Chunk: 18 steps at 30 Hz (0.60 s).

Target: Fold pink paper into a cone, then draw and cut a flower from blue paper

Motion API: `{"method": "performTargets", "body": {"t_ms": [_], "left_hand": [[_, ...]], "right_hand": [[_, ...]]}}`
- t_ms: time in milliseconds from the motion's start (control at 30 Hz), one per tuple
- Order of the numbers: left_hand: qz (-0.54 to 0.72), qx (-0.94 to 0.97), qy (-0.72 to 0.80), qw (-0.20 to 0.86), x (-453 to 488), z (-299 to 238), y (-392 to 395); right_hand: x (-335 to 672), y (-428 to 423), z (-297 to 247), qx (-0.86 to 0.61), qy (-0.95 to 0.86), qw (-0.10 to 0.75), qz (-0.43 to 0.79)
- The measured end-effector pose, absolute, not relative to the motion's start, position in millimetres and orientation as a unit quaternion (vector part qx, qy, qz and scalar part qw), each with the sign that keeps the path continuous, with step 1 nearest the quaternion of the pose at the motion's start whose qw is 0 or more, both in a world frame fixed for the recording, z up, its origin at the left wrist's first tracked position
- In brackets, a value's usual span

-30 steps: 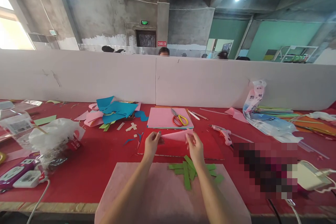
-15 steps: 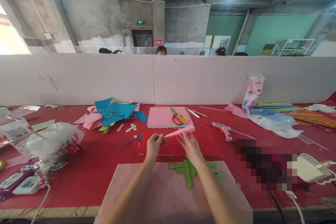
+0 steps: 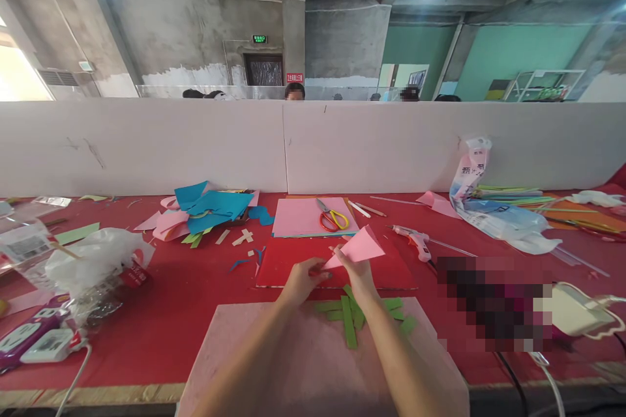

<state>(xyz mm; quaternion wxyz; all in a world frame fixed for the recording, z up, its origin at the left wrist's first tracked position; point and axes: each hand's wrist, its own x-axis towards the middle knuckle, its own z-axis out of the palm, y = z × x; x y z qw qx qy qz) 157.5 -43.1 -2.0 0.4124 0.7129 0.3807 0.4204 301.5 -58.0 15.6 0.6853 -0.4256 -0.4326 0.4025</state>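
Note:
A folded pink paper piece point(image 3: 362, 246), wide at its right end and narrowing to the lower left, is held above the red board point(image 3: 283, 266). My right hand point(image 3: 356, 271) is closed on the middle of it, thumb across its near side. At the narrow left tip, my left hand point(image 3: 304, 279) pinches the paper, with the fingertips partly hidden. Green strips point(image 3: 349, 322) lie loosely crossed on the pale pink board point(image 3: 274, 358) below my wrists. Beyond my hands, scissors point(image 3: 333, 216) with red and yellow handles rest on a pink sheet point(image 3: 296, 215).
A hot glue gun point(image 3: 415, 241) with its cord lies to the right. Behind it is a plastic bag point(image 3: 503, 225). Blue paper scraps point(image 3: 215, 205) are piled at the left, near a white bag point(image 3: 98, 257). A white partition point(image 3: 210, 143) closes off the back.
The pink paper has turned from nearly edge-on to show its broad triangular face. My left hand has moved right, closer to my right hand, which has closed further around the paper.

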Motion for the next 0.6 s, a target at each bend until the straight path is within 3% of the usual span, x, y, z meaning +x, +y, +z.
{"method": "performTargets", "body": {"t_ms": [133,333,600], "left_hand": [[0.421,0.751,0.363,0.356,156.6,3.6,-47.5],[0.45,0.739,0.333,0.376,154.5,9.9,-50.5],[0.465,0.695,0.332,0.436,155.6,7.0,-46.6]], "right_hand": [[298.2,-61.1,14.3,-0.393,-0.546,0.628,0.391],[291.9,-71.9,17.3,-0.415,-0.621,0.55,0.374],[298.4,-64.2,9.5,-0.38,-0.548,0.599,0.443]]}}
